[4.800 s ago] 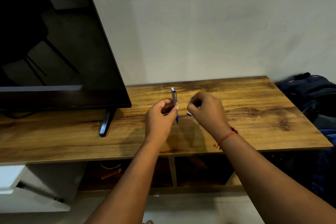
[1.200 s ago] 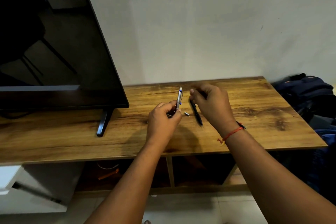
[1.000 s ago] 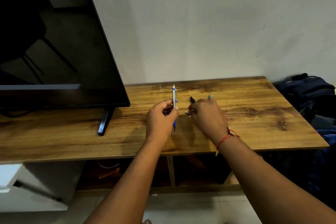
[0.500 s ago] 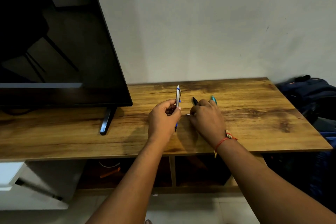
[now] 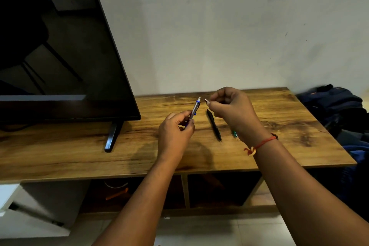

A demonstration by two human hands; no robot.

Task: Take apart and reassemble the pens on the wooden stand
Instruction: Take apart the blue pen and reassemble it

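1. The left hand [image 5: 175,136] has its grip closed on a silver-and-blue pen [image 5: 194,110], held tilted near mid-frame with its tip up.
2. The right hand [image 5: 229,110] pinches a small silver piece [image 5: 206,100] just beside that tip — not touching it.
3. A black pen [image 5: 214,125] lies on the wooden surface [image 5: 279,118] between the hands; a green pen [image 5: 234,134] shows only its end by the right wrist.
4. A dark television [image 5: 60,56] fills the upper left of the frame.

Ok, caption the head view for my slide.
Left hand holds blue-and-silver pen upright; right hand brings small silver piece toward its tip.
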